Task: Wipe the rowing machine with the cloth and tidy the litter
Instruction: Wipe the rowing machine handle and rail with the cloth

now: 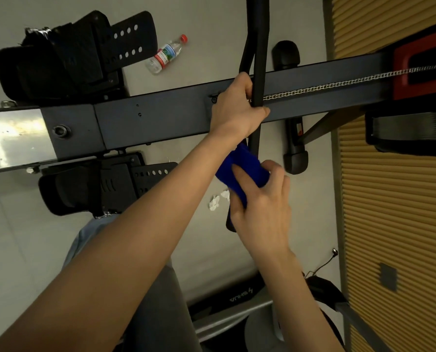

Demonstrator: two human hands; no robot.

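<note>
On my feed the pale grey floor (21, 250) fills most of the picture. Along its right edge runs a tan ribbed wall panel (402, 199), and a small grey square plate (388, 276) sits flat on that panel. Near the same edge of the floor I see a thin black cable (326, 262) lying loose, its small plug end toward the wall. At the floor's bottom edge stands a black base (239, 297) with white lettering, upside down to me, and just below it a grey metal bar (227, 323) slants across. I cannot tell what the dark shape beside the cable is.
</note>
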